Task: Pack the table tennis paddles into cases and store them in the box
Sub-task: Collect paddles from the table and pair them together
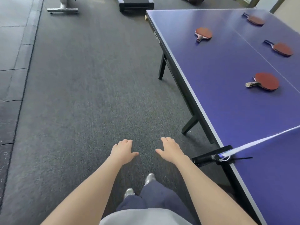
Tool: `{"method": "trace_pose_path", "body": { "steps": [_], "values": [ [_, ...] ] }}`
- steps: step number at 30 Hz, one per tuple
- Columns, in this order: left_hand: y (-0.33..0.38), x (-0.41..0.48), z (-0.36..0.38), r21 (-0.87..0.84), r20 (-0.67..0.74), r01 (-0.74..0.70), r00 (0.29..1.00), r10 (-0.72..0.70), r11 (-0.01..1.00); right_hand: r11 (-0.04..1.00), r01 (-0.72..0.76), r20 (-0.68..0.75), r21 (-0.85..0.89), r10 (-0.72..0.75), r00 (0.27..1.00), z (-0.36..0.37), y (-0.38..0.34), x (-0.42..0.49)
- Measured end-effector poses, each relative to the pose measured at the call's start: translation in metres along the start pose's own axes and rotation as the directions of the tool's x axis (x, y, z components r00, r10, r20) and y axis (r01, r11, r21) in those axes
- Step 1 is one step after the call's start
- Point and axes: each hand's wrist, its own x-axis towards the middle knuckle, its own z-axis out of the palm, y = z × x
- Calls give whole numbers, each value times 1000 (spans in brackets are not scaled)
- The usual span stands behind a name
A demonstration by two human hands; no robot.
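Observation:
Several red table tennis paddles lie flat on the blue table (227,78) to my right: the nearest paddle (264,81), one near the far left corner (203,33), one by the centre line (281,49) and one at the far end (255,19). My left hand (122,151) and my right hand (170,149) are stretched out in front of me over the carpet, palms down, fingers relaxed and holding nothing. Both hands are left of the table and well short of the paddles. No cases or box are in view.
The net (259,142) and its black clamp post (212,157) stand at the table's near side edge. Black table legs (190,125) reach onto the grey carpet. A black frame (136,4) and a metal wheeled base (62,9) sit far ahead.

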Motion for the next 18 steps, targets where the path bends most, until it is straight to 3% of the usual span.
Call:
{"method": "trace_pose_path", "body": {
  "steps": [18],
  "values": [
    [43, 239, -172, 179, 36, -156, 988, 152, 971, 963, -175, -15, 205, 182, 983, -131, 40, 195]
  ]
}}
